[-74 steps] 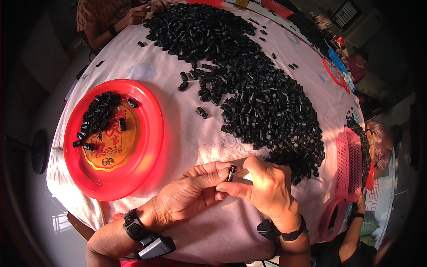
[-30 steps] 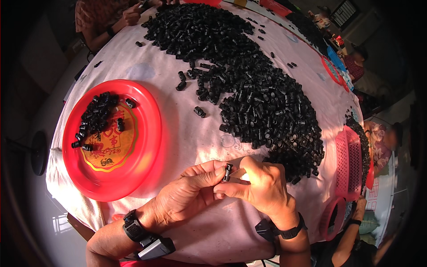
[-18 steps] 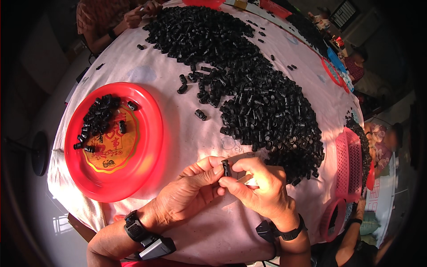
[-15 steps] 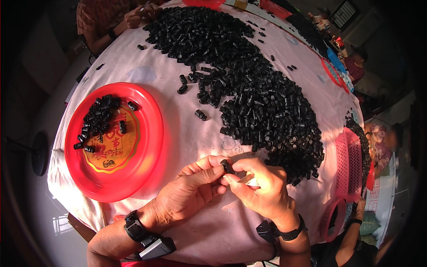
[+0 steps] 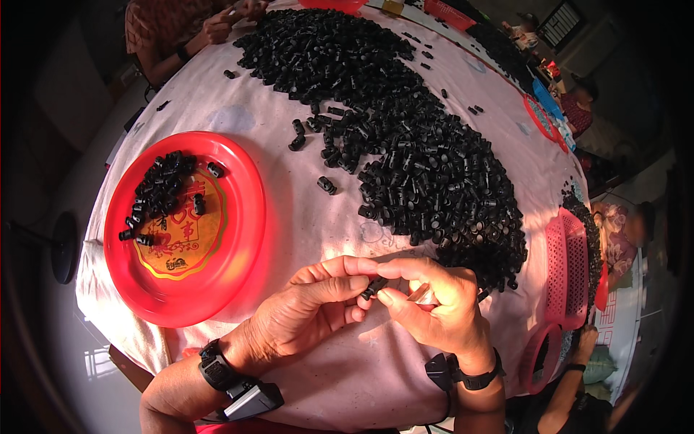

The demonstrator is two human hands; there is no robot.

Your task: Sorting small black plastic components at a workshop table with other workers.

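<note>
My left hand (image 5: 307,307) and my right hand (image 5: 434,307) meet above the near edge of the table and pinch one small black plastic part (image 5: 374,288) between their fingertips. A thin pale piece (image 5: 419,293) shows among the right hand's fingers. Just beyond the hands spreads a big heap of like black parts (image 5: 405,145) on the pale pink tablecloth (image 5: 289,217). To the left lies a round red plate (image 5: 217,246) holding several of the black parts (image 5: 163,192).
A lone black part (image 5: 327,185) lies between heap and plate. A pink mesh basket (image 5: 567,267) stands at the right edge. Another person's hands (image 5: 224,22) work at the far left; more people sit at the right side.
My hands have stayed together over the same spot, turning the small black part a little between the fingertips. The plate and heap have not moved.
</note>
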